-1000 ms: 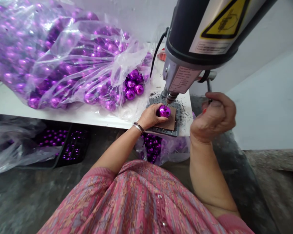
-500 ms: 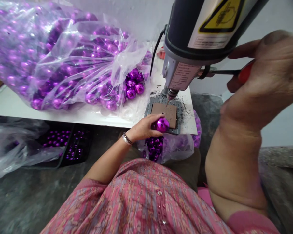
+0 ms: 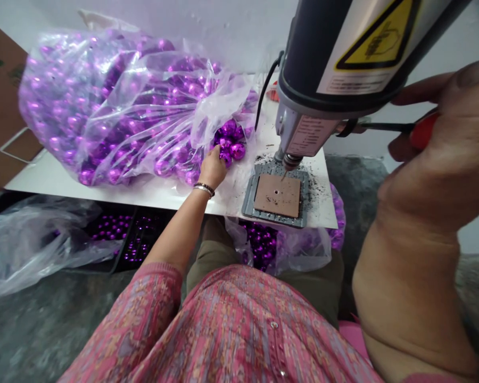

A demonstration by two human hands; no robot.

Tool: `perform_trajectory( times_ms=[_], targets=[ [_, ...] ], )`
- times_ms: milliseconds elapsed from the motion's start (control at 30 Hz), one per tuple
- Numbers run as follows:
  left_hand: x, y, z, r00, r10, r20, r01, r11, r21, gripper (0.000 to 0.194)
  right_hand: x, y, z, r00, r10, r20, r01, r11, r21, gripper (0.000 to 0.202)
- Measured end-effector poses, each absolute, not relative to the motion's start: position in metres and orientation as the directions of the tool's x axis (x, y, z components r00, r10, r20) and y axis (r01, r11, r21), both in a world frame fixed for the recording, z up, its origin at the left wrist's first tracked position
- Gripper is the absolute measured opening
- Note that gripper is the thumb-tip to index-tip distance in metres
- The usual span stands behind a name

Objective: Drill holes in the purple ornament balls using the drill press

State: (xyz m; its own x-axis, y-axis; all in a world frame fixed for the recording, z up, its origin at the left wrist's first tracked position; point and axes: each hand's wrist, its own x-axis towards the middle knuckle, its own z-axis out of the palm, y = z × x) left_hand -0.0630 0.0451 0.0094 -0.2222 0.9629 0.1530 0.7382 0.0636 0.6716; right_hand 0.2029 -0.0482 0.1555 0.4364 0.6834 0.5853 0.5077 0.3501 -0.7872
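Note:
My left hand [image 3: 213,169] reaches to the mouth of a clear plastic bag [image 3: 143,111] packed with shiny purple balls. Its fingers are at the loose purple balls [image 3: 236,151] in the opening; most of the fingers are hidden, so their grip does not show. My right hand [image 3: 459,127] is wrapped round the red-knobbed lever [image 3: 423,131] of a drill press [image 3: 315,69]. Below the chuck, the thin bit [image 3: 285,174] hangs above a brown board [image 3: 277,196] with a small hole, lying on the grey base plate [image 3: 249,199]. No ball lies on the board.
Dark shavings [image 3: 317,186] litter the white table [image 3: 151,192] around the base. An open bag of purple balls [image 3: 259,244] hangs under the front edge. Black crates [image 3: 130,239] with purple pieces and crumpled plastic [image 3: 43,244] stand below left. A cardboard box [image 3: 3,80] is at far left.
My left hand has left the brown board and moved left to the bag's mouth. The purple ball it held there is gone from the board. My right hand stays on the lever.

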Motion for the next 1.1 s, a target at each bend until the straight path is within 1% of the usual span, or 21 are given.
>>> perform_trajectory(
  times_ms=[100,167,200,233,267,300,333,367,400,433,467,533,567,633,733,800,867,900,1000,1033,1100],
  targets=[
    [-0.059,0.056,0.009,-0.199,0.979,0.035,0.872,0.16,0.462,0.059,0.206,-0.046,0.148,0.414,0.639,0.649,0.471,0.459,-0.753,0.043],
    [-0.054,0.055,0.01,-0.192,0.981,-0.026,0.909,0.188,0.372,0.06,0.208,-0.044,0.145,0.374,0.644,0.667,0.458,0.497,-0.737,0.044],
    [-0.052,0.052,0.01,-0.186,0.982,-0.033,0.911,0.185,0.368,0.06,0.209,-0.044,0.144,0.356,0.635,0.685,0.463,0.517,-0.72,0.045],
    [-0.051,0.049,0.011,-0.169,0.985,-0.033,0.902,0.167,0.397,0.061,0.209,-0.043,0.144,0.343,0.628,0.698,0.468,0.53,-0.707,0.046],
    [-0.051,0.044,0.01,-0.139,0.99,-0.032,0.875,0.138,0.464,0.063,0.209,-0.043,0.144,0.34,0.624,0.703,0.467,0.537,-0.702,0.045],
    [-0.051,0.04,0.009,-0.098,0.995,-0.037,0.821,0.102,0.562,0.065,0.209,-0.043,0.145,0.348,0.622,0.702,0.459,0.54,-0.706,0.045],
    [-0.052,0.034,0.008,-0.045,0.998,-0.047,0.729,0.065,0.681,0.067,0.208,-0.043,0.146,0.358,0.63,0.689,0.444,0.534,-0.719,0.044],
    [-0.053,0.028,0.006,0.013,0.998,-0.061,0.594,0.041,0.803,0.07,0.207,-0.043,0.147,0.373,0.641,0.671,0.426,0.524,-0.738,0.044],
    [-0.053,0.021,0.003,0.073,0.994,-0.078,0.423,0.04,0.905,0.072,0.206,-0.044,0.148,0.388,0.657,0.646,0.407,0.506,-0.76,0.045],
    [-0.053,0.014,0.001,0.133,0.986,-0.096,0.237,0.063,0.969,0.072,0.205,-0.045,0.149,0.401,0.675,0.619,0.394,0.483,-0.782,0.047],
    [-0.052,0.008,-0.002,0.194,0.974,-0.115,0.061,0.105,0.993,0.07,0.205,-0.045,0.15,0.41,0.684,0.603,0.387,0.468,-0.795,0.048],
    [-0.048,-0.004,-0.008,0.307,0.94,-0.152,-0.194,0.218,0.957,0.063,0.203,-0.045,0.15,0.418,0.671,0.612,0.401,0.468,-0.788,0.048],
    [-0.045,-0.008,-0.01,0.347,0.922,-0.171,-0.268,0.273,0.924,0.059,0.203,-0.045,0.15,0.413,0.654,0.634,0.417,0.483,-0.77,0.045],
    [-0.037,-0.014,-0.013,0.386,0.897,-0.216,-0.347,0.358,0.867,0.052,0.202,-0.044,0.15,0.385,0.616,0.687,0.441,0.531,-0.724,0.04],
    [-0.027,-0.018,-0.012,0.382,0.879,-0.284,-0.408,0.436,0.802,0.044,0.202,-0.042,0.15,0.347,0.614,0.708,0.436,0.563,-0.702,0.037],
    [-0.022,-0.02,-0.009,0.368,0.872,-0.323,-0.439,0.469,0.766,0.042,0.202,-0.042,0.15,0.33,0.619,0.713,0.433,0.572,-0.697,0.038],
    [-0.017,-0.021,-0.006,0.332,0.872,-0.361,-0.441,0.481,0.757,0.041,0.203,-0.042,0.149,0.297,0.602,0.741,0.437,0.605,-0.666,0.039],
    [-0.015,-0.022,-0.005,0.298,0.879,-0.373,-0.422,0.472,0.774,0.04,0.204,-0.041,0.149,0.278,0.589,0.758,0.439,0.624,-0.646,0.039],
    [-0.007,-0.025,0.001,0.183,0.927,-0.327,-0.259,0.366,0.894,0.038,0.204,-0.04,0.147,0.273,0.584,0.764,0.408,0.649,-0.642,0.035],
    [-0.004,-0.025,0.003,0.17,0.942,-0.29,-0.179,0.319,0.931,0.041,0.204,-0.04,0.147,0.289,0.591,0.753,0.393,0.644,-0.656,0.033],
    [0.001,-0.025,0.008,0.198,0.953,-0.227,-0.018,0.235,0.972,0.042,0.203,-0.041,0.148,0.323,0.612,0.722,0.372,0.619,-0.691,0.033]
  ],
)
